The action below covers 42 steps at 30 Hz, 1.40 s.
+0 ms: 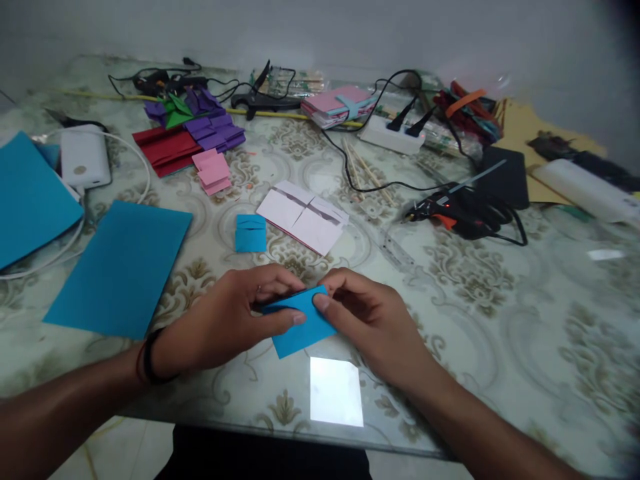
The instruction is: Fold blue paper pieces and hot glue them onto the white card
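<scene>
Left hand (225, 317): pinching blue paper (295, 339), thumb on its face | Right hand (377, 320): gripping the sheet's upper right corner | Position: between both hands, over near side of table (505, 353) (small blue piece (251, 240) lies beyond, beside white folded paper (300, 220)) | Glue gun (465, 213): on table, right

L hand (233, 317) & R hand (375, 327) pinch a blue paper (303, 340) btwn thumbs & fingers, over the patterned bench (500, 360). Just beyond: sm. blue folded pc. (251, 240) beside a white folded card (283, 207); lg. blue sheet (123, 270) to L. Blk glue gun (465, 217) far R, pwr strip (387, 135) twd back, red folded paper (167, 150) back L.
</scene>
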### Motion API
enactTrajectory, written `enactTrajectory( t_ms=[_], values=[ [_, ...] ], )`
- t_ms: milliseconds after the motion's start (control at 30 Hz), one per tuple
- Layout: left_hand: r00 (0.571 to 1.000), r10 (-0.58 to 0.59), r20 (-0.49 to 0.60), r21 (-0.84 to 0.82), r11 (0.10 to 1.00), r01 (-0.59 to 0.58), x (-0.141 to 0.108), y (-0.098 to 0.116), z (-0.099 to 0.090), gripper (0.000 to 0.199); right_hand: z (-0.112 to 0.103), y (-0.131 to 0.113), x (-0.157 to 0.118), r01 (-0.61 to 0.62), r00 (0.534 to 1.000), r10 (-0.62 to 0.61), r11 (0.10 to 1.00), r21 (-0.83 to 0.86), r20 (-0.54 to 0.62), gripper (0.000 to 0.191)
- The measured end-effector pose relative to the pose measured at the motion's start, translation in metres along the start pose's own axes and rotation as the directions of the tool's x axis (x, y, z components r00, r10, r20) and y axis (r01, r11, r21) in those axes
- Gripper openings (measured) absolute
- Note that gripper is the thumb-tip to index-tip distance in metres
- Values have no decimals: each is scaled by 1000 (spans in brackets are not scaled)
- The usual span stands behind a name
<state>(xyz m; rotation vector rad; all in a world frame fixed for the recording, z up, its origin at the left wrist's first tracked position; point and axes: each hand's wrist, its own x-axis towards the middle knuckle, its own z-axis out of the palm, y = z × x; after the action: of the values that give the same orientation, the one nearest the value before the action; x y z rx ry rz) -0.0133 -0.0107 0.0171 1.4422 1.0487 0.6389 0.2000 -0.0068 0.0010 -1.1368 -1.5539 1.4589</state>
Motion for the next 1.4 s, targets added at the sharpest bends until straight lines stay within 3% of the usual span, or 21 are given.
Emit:
enactTrajectory(
  t_ms=[100,233,367,600,800,1000,1400],
  values=[
    [1000,-14,14,25,1000,14,2,-2,0,15,1,0,-1,17,1000,-17,1000,-13,-10,15],
    [998,-51,-43,43,998,52,4,-4,-3,33,1,1,-2,101,992,-104,993,-54,-65,12],
    [991,-128,34,52,991,126,1,-3,-6,20,-4,-3,-2,218,973,-224,971,-97,-59,11],
    [999,-41,16,79,996,39,-3,9,-7,14,-16,-10,0,331,943,-327,940,-79,59,9],
    [995,58,80,89,994,-65,-5,13,-8,28,-17,-8,-1,433,899,-422,897,-92,116,20],
    [997,57,59,129,990,-64,-4,11,-6,25,-15,-7,-3,438,897,-426,893,-100,120,19],
    [981,182,-67,224,961,-163,-7,7,0,10,-10,-7,-2,414,910,-400,892,-181,108,10]
  ],
)
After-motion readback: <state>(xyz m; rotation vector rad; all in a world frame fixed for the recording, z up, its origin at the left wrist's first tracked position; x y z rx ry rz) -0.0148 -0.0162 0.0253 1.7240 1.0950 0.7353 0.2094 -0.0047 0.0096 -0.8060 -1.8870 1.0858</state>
